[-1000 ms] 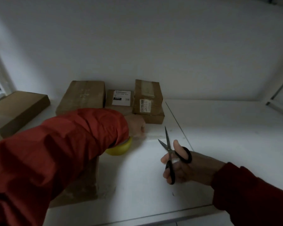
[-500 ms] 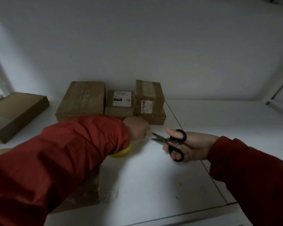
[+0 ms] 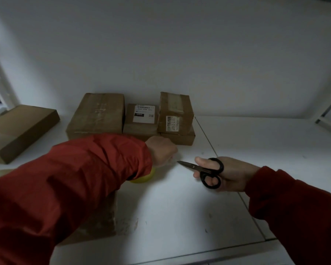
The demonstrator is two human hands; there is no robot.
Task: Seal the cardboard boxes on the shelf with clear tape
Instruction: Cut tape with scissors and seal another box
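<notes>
Scissors [image 3: 204, 170] gripped in right hand [image 3: 229, 175], blades together, tip pointing left | tape [image 3: 173, 160] just beyond tip, apparently pinched by curled left hand [image 3: 162, 150] | roll [image 3: 143, 179] under left sleeve [image 3: 75, 184] | boxes [image 3: 96, 115] behind

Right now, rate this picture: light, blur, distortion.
Head view: dim, bluish light, brightest on the white shelf at right; the wide lens bows the shelf's edges; the left hand and the clear tape it pinches look smeared; the scissors in the right hand are sharp; box label print is unreadable.
</notes>
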